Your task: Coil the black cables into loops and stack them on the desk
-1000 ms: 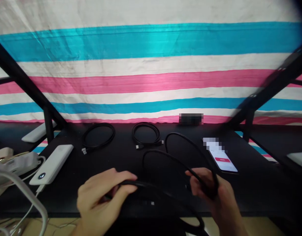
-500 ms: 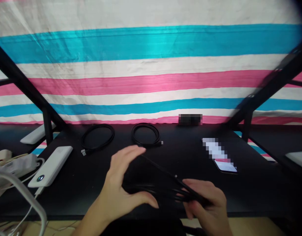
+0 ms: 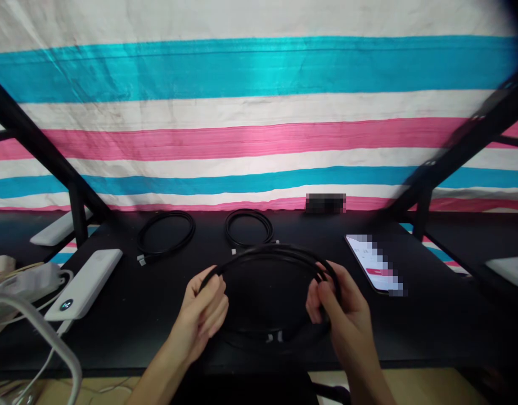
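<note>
A black cable (image 3: pixel 267 251) is looped into a ring between my two hands, above the front part of the black table (image 3: pixel 157 326). My left hand (image 3: pixel 206 309) is closed around the left side of the loop. On the right side, my right hand (image 3: pixel 341 298) pinches several strands between thumb and fingers. Two light-coloured connector ends (image 3: pixel 275 337) show at the bottom of the loop. Behind my hands lie two more coiled black cables, one at the left (image 3: pixel 166 233) and one at the middle (image 3: pixel 249 228).
At the left are a white power bank (image 3: pixel 88 281) with a cord plugged in and a white power strip (image 3: pixel 35 284). A phone (image 3: pixel 372 264) with a lit screen lies at the right. A blurred dark object (image 3: pixel 325 203) stands by the striped sheet (image 3: pixel 259 107). Black slanted frame bars flank both sides.
My left hand was spread open and has closed on the cable. The cable has been opened from a flattened bundle into a round loop. My right hand has risen slightly, still gripping it.
</note>
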`<state>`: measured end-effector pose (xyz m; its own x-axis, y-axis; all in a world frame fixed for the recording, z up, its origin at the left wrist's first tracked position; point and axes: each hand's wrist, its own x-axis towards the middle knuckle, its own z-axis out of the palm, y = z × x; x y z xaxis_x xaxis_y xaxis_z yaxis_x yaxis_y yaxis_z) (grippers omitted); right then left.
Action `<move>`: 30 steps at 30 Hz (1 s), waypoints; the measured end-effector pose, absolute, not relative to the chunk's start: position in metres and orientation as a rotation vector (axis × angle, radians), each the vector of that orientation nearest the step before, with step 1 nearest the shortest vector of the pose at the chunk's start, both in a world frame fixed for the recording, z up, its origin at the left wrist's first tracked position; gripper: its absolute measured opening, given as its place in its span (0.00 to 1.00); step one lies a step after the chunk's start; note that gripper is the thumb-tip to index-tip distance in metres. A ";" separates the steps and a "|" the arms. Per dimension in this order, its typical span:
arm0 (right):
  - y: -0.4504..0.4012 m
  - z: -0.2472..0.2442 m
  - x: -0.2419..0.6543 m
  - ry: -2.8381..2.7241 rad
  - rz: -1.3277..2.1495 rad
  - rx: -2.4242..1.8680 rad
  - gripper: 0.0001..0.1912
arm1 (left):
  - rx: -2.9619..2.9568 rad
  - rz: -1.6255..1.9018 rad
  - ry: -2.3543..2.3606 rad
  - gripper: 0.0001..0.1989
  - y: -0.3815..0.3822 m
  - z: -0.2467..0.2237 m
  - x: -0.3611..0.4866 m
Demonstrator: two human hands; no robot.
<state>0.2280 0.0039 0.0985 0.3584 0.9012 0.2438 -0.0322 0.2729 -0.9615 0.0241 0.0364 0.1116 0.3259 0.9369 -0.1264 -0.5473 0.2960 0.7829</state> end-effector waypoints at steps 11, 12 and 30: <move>-0.005 0.093 0.237 -0.753 1.077 -1.056 0.19 | 0.567 0.874 0.575 0.22 0.037 0.115 0.025; -0.004 0.094 0.237 -0.705 1.080 -1.062 0.19 | 0.591 0.872 0.575 0.21 0.037 0.114 0.026; -0.012 0.102 0.246 -0.765 1.039 -1.104 0.15 | 1.145 0.580 0.544 0.22 0.027 0.133 0.008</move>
<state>0.2458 -0.0124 0.1019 0.3493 0.9370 -0.0011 -0.2765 0.1019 -0.9556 0.0085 0.0274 0.1325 0.7321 0.6735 -0.1024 -0.1454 0.3013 0.9424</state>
